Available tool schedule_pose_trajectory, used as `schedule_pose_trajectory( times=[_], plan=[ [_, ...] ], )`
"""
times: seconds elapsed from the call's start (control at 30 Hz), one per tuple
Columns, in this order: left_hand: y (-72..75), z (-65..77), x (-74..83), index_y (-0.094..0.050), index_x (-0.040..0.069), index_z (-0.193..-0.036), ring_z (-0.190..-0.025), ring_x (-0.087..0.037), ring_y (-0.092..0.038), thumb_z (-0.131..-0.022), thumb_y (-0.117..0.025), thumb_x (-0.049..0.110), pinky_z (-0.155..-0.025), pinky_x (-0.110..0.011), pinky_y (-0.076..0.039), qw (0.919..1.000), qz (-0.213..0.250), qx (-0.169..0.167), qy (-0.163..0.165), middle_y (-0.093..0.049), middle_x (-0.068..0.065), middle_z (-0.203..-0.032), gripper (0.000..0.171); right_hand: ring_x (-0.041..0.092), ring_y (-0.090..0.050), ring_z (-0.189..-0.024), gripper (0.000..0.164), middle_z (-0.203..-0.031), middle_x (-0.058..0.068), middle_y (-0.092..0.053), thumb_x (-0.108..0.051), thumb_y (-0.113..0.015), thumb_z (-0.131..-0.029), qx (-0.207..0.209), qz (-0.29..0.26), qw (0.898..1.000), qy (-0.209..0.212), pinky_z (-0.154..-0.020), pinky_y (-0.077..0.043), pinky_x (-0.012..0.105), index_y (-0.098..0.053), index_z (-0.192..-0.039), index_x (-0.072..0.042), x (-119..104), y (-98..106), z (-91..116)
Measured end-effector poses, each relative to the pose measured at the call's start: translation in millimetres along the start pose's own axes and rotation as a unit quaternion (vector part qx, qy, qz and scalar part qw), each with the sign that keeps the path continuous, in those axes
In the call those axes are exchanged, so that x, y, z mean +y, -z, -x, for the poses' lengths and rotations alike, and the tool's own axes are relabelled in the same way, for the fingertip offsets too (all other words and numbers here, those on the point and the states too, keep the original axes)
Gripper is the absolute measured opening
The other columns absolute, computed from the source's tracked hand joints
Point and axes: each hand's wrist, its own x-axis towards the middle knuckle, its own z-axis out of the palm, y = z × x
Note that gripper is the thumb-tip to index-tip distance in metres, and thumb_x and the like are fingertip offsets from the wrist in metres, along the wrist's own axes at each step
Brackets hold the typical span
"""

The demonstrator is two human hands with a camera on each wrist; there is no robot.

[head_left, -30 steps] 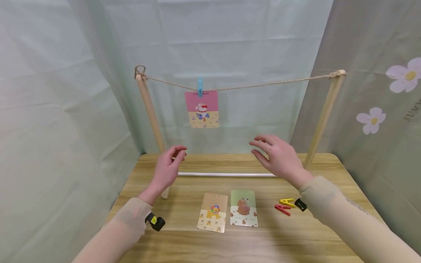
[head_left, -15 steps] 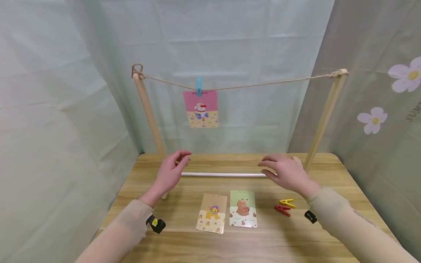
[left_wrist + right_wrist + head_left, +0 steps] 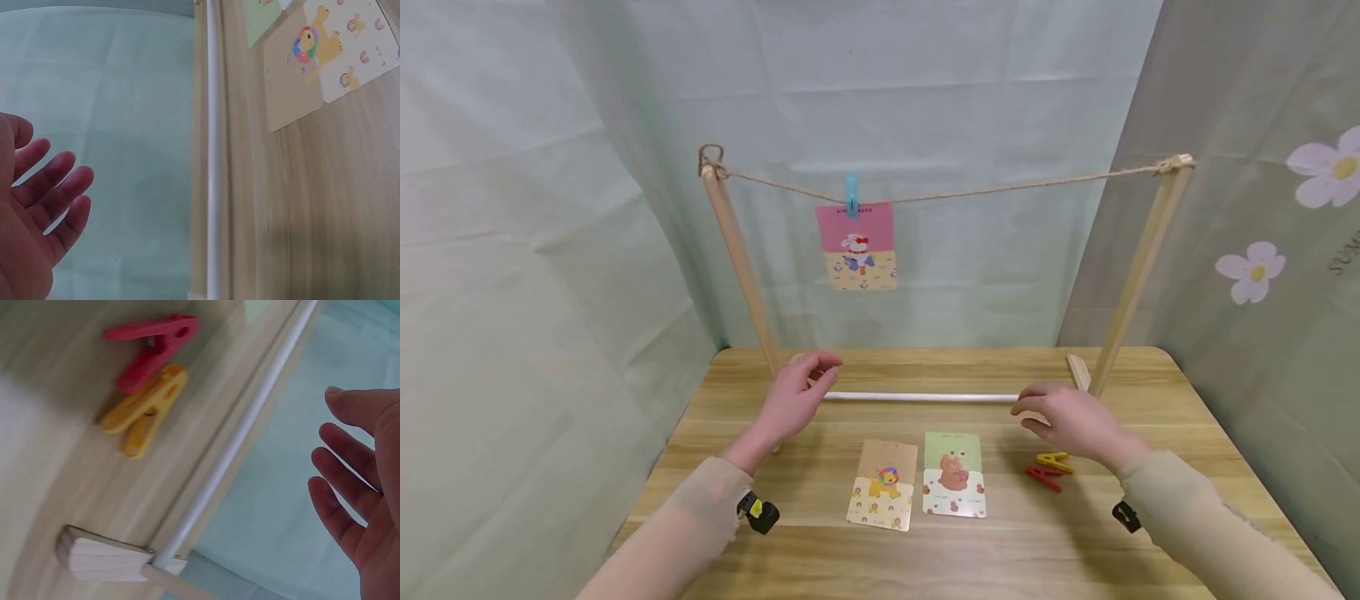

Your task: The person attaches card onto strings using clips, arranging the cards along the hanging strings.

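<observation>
Rabbit card [image 3: 858, 250], pink-and-cream; lion card [image 3: 883, 486], tan-and-cream; bear card [image 3: 954, 475], green-and-white; all 3 with small motifs below. Blue clothespin [image 3: 852, 197]; red clothespin [image 3: 155, 350]; yellow clothespin [image 3: 145, 411].

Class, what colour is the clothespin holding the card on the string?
The clothespin is light blue, best seen in the head view.

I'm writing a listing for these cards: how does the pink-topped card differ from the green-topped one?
The pink-topped card hangs from the twine by a blue clothespin; the green-topped card lies on the table, unclipped.
The pink-topped card is pale yellow below; the green-topped card is white below.
Both are two-toned rectangles with a cartoon animal.
</observation>
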Motion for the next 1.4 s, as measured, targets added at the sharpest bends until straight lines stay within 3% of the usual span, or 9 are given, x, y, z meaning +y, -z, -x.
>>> schedule_pose_trajectory(
  times=[0.47, 0.93, 1.4],
  plan=[
    [-13.7, 5.9, -13.0, -0.073, 0.007, -0.126, -0.098, -0.020, -0.065, -0.109, -0.064, 0.015, -0.083, -0.039, -0.055, 0.9984, -0.017, -0.051, 0.015, -0.072, -0.005, -0.109, 0.021, 0.019, -0.074, -0.097, 0.023, -0.108, -0.005, -0.073, -0.009, -0.088, -0.088, -0.054, -0.024, 0.997, -0.049, -0.082, -0.062, 0.043, -0.081, -0.109, -0.015, 10.5, -17.7, 33.1],
    [-23.3, 15.5, -24.7, -0.073, 0.007, -0.124, -0.100, -0.020, -0.065, -0.109, -0.062, 0.014, -0.089, -0.042, -0.055, 0.9947, -0.019, -0.096, 0.032, -0.073, -0.010, -0.113, 0.019, 0.017, -0.071, -0.094, 0.019, -0.103, -0.005, -0.072, -0.012, -0.089, -0.086, -0.047, -0.028, 0.997, -0.050, -0.079, -0.062, 0.041, -0.082, -0.103, -0.016, 13.8, -30.3, 53.4],
    [-33.7, 22.2, -29.0, -0.072, 0.006, -0.128, -0.100, -0.017, -0.065, -0.110, -0.062, 0.017, -0.088, -0.041, -0.055, 0.9920, -0.041, -0.110, 0.047, -0.071, 0.001, -0.108, 0.023, 0.016, -0.070, -0.097, 0.019, -0.107, -0.007, -0.071, -0.020, -0.088, -0.089, -0.054, -0.045, 0.994, -0.083, -0.076, -0.061, 0.040, -0.082, -0.106, -0.022, 8.9, -31.2, 64.1]
  ],
)
